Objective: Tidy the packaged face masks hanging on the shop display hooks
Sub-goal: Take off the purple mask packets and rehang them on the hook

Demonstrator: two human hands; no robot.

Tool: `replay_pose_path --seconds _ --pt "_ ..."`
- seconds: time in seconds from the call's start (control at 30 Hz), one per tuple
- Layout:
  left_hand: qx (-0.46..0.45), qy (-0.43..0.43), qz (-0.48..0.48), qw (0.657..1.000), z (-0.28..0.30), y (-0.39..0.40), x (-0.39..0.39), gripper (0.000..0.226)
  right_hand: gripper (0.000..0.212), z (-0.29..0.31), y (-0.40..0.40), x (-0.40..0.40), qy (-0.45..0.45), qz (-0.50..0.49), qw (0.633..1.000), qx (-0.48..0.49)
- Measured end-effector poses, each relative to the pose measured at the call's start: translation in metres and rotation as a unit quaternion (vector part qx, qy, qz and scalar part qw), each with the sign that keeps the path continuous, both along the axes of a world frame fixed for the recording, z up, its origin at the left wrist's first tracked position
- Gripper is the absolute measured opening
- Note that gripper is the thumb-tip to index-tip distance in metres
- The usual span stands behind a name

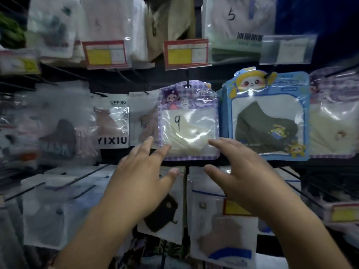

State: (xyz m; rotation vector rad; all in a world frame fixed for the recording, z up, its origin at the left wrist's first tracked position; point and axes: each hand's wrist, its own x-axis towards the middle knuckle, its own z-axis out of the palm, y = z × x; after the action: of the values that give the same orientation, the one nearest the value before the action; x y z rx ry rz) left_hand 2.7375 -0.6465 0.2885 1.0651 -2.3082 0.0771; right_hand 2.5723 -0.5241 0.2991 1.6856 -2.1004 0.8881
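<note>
A purple checked mask packet (189, 121) marked "9", with a cream mask inside, hangs from a black hook (187, 78) in the middle row. My left hand (143, 171) reaches up with straight, spread fingers, its fingertips at the packet's lower left corner. My right hand (242, 171) is likewise spread, its fingertips at the packet's lower right corner. Neither hand grips anything. A blue cartoon packet (266, 115) with a dark green mask hangs just to the right.
A white "YIXIU" packet (112, 123) and a pinkish mask packet (144, 121) hang to the left. Red and yellow price tags (185, 54) sit above. More packets hang on hooks in the rows above and below, and long black hook rods (303, 191) stick out at lower right.
</note>
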Motion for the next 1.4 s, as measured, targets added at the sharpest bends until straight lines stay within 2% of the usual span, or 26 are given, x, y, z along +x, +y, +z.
replay_pose_path --seconds 0.2,0.33,0.4,0.53,0.63,0.73,0.87,0.97,1.1,1.27,1.4 --pt "0.027 0.071 -0.083 0.994 0.011 -0.032 -0.004 0.072 0.057 0.01 -0.016 0.001 -0.031 -0.082 0.996 -0.029" --pt "0.149 0.183 -0.143 0.961 0.016 -0.045 -0.015 0.08 0.042 0.013 -0.032 -0.001 -0.065 -0.104 0.991 -0.056" --pt "0.178 0.212 -0.159 0.948 0.016 -0.05 -0.021 0.081 0.035 0.015 -0.04 -0.003 -0.102 -0.099 0.988 -0.065" --pt "0.191 0.257 -0.168 0.932 0.018 -0.056 -0.025 0.08 0.048 0.02 -0.053 -0.007 -0.21 -0.065 0.974 -0.057" --pt "0.184 0.302 -0.173 0.919 0.016 -0.062 -0.025 0.073 0.046 0.017 -0.059 -0.011 -0.258 -0.043 0.963 -0.067" --pt "0.176 0.344 -0.194 0.902 0.015 -0.069 -0.025 0.06 0.028 0.012 -0.062 -0.015 -0.288 -0.015 0.95 -0.117" --pt "0.238 0.387 -0.234 0.859 0.015 -0.076 -0.022 0.044 0.017 0.009 -0.059 -0.016 -0.325 0.016 0.931 -0.166" --pt "0.312 0.411 -0.27 0.813 0.018 -0.075 -0.018 0.028 0.018 0.012 -0.055 -0.015 -0.357 0.044 0.914 -0.187" --pt "0.405 0.408 -0.336 0.746 0.024 -0.067 -0.01 0.019 0.014 0.018 -0.045 -0.014 -0.41 0.074 0.889 -0.188" --pt "0.433 0.404 -0.383 0.709 0.025 -0.055 -0.004 0.023 0.021 0.024 -0.04 -0.008 -0.489 0.102 0.842 -0.205" --pt "0.424 0.383 -0.416 0.707 0.025 -0.046 0.0 0.033 0.018 0.026 -0.035 0.0 -0.501 0.136 0.829 -0.208"
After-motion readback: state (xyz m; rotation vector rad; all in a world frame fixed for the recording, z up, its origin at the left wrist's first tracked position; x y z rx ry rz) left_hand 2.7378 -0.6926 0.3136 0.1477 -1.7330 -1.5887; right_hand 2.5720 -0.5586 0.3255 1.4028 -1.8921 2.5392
